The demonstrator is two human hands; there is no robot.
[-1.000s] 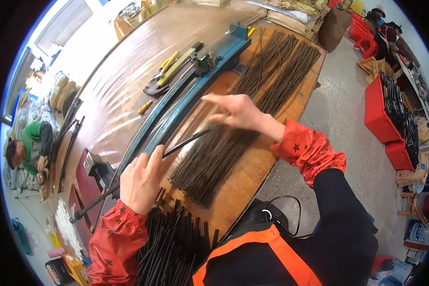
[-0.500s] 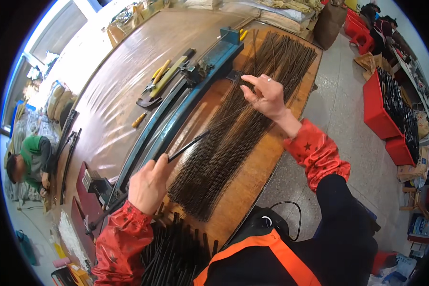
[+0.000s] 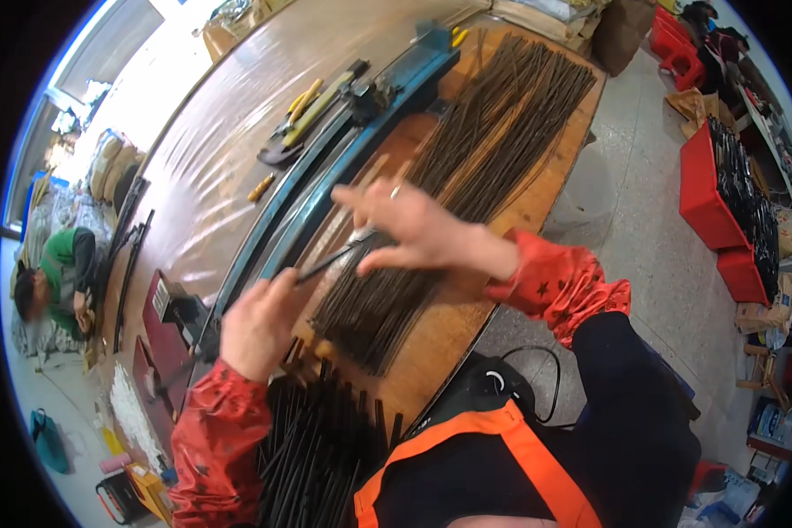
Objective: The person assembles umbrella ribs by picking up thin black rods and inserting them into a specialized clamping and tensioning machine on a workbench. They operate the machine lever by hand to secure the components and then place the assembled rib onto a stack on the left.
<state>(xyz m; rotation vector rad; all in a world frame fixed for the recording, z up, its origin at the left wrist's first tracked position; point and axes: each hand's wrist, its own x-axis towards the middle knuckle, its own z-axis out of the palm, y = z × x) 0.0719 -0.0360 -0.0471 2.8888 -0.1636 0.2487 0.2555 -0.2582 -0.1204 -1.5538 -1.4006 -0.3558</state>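
Note:
My left hand (image 3: 257, 324) is closed round a slim black tube (image 3: 330, 260), which slants up to the right. The tube's far end reaches in between the thumb and fingers of my right hand (image 3: 405, 220). That hand is slightly blurred, its index finger stretched out and its thumb well apart; I see no grip on the tube. Beneath both hands lies a wide bundle of thin dark coiled rods (image 3: 510, 132) on the wooden tabletop (image 3: 453, 348). Several more black tubes (image 3: 312, 458) are heaped near my left forearm.
A long blue metal fixture (image 3: 326, 189) with a clamp runs along the bundle's left. Yellow-handled pliers (image 3: 304, 101) and a short wooden handle (image 3: 261, 187) lie beyond it. At far left works a person in green (image 3: 62, 264). Red bins (image 3: 717, 202) of dark parts stand on the right.
My right hand has moved left and toward me, from above the rods to the tube's far end. My left hand stays on the tube. The view has shifted slightly.

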